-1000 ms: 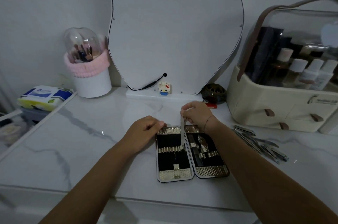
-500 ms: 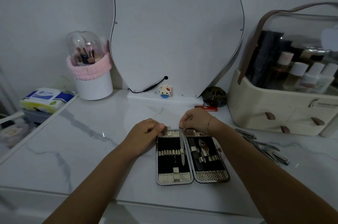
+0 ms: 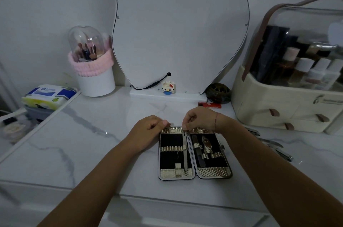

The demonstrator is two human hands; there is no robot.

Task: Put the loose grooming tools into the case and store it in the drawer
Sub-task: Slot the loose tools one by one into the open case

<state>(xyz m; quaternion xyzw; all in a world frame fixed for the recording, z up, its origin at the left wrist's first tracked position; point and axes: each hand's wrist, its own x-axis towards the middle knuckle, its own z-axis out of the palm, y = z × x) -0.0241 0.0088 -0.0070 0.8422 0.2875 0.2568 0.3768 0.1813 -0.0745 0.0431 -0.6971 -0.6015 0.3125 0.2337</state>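
Observation:
An open grooming case (image 3: 194,173) with black lining and silver ends lies flat on the marble top. A thin metal tool (image 3: 185,149) sits under the elastic band in the case's left half. My right hand (image 3: 201,119) pinches that tool's top end at the case's far edge. With curled fingers, my left hand (image 3: 150,126) holds the case's far left corner. Other tools sit in the right half. Several loose metal tools (image 3: 272,145) lie on the top to the right.
A curved mirror (image 3: 180,28) stands behind. A white brush holder (image 3: 94,78) with a pink band is back left. Back right stands a cream cosmetics organiser (image 3: 289,100). A red lighter (image 3: 209,105), a dark dish (image 3: 219,93) and a small figurine (image 3: 168,87) sit by the mirror base.
My right hand has slid the thin tool down through the left half's elastic band, from upright above the case to lying flat in it. My left hand has kept its hold.

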